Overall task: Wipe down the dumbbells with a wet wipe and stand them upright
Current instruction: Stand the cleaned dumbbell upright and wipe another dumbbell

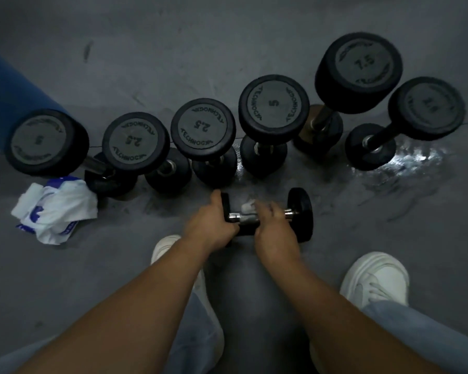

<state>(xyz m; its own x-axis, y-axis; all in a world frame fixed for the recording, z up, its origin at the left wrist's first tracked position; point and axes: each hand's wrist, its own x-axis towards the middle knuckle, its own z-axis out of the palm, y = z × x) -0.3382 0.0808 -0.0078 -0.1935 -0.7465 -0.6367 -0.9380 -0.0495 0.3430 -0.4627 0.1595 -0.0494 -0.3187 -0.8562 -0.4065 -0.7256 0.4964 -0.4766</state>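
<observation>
Grey floor (227,49), scuffed and rubbery-looking, fills the view, with a shiny wet patch (408,160) at your far right. Six upright dumbbells (203,129) stand across it in a loose row, packed close, some heads almost touching. Nearer you, just in front of the middle of that row, the lying dumbbell (300,211) rests on its side, crosswise, between the row and your white shoes (376,279). A crumpled white-and-blue wipe packet (57,209) lies at your left, beside the leftmost upright.

Watch the round heads: lying flat, this one will likely roll if your steadying hand slackens, toward your feet or into the row. Tipping it up so close to the others could knock a neighbour over, and those are top-heavy as they stand. A damp chrome handle may also slip as you lift.

Your left hand (211,225) reaches in with the forearm straight, its grip clamped round the left head, thumb over the top edge. Your right hand (273,233) sits over the handle, fingers curled across it and thumb below, its grip closed on the wet wipe (248,207); it is blurred, so you cannot judge how tightly. Only a white corner of the wipe shows.
</observation>
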